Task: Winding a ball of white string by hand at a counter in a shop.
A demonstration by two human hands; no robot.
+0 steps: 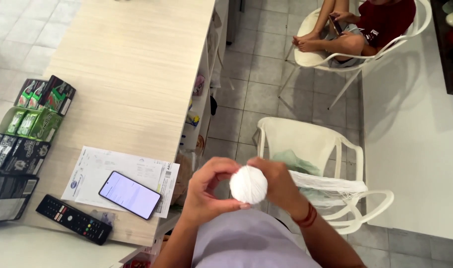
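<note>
**White ball of string held between two hands**

A white ball of string [248,184] is held in front of the body, beside the edge of the tabletop [132,64] and above a white plastic chair [306,144]. The left hand [209,191] is curled around the ball's left side, with the thumb under it and the fingers arched over the top, so that the ball is gripped. The right hand [278,186] is closed against the ball's right side, its back turned up and its wrist bent inward; a reddish band [308,217] is worn on that wrist. Both forearms are drawn in from the lower edge of the view and meet at the ball.

A bundle of white strands [330,184] is laid across the chair's seat and armrest, just right of the right hand; whether it is joined to the ball cannot be told.

On the tabletop, a phone [130,194] with a lit screen is laid on a printed sheet of paper [95,171]. A black remote control [73,219] is placed near it, and green and black boxes [37,111] are stacked at the left edge. Further off, a second person [370,25] is seated in another white chair.
</note>
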